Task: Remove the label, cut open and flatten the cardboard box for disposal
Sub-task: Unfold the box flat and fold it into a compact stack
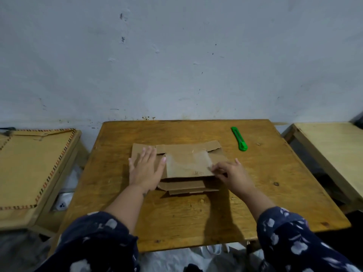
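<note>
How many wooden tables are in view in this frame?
3: the middle table under the flattened cardboard box, a cardboard-covered one at left, a pale one at right. Others may sit outside the frame.

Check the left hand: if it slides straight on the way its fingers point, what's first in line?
The left hand lies flat on the cardboard box, fingers pointing toward the wall. It would cross the box's far left flap, then bare table; the green cutter sits well off to the right.
</note>
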